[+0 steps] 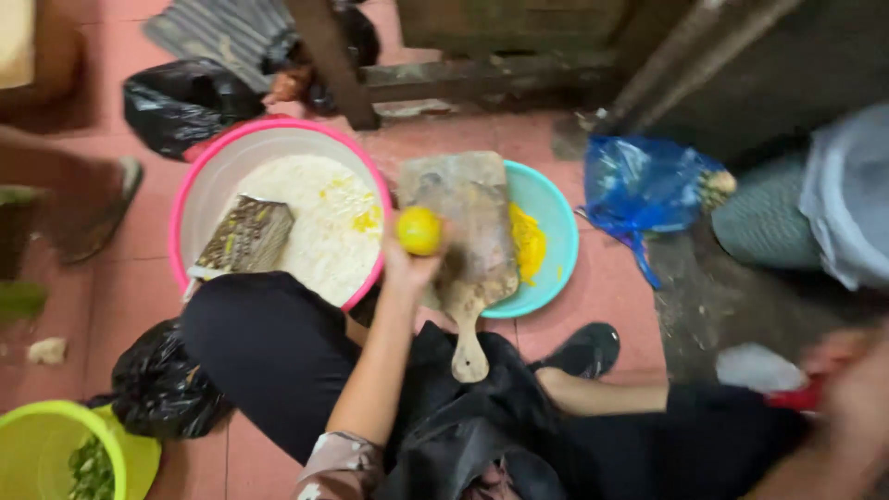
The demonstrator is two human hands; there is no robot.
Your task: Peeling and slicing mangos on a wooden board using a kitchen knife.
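Pink tiled floor (611, 278) is the whole workspace, pretty cramped, with the person sitting low and everything packed around their knees. Left hand (412, 264) is up front with its fingers pinched around a small round yellow fruit (419, 230), holding it right at the near-left edge of a worn wooden cutting board (468, 231). That board lies across a turquoise bowl (556, 231) with its long axis running away from the person, handle pointing back at them, and there's yellow pulp in the bowl on the board's right side. Just left sits a pink basin (199, 199) full of white grated stuff with a metal grater (248, 236) lying in it. Right hand (857, 393) is way off at the right edge, blurry, apparently closed on something red (795, 398); can't tell what. Open floor is mostly to the right, before the blue plastic bag (639, 185).
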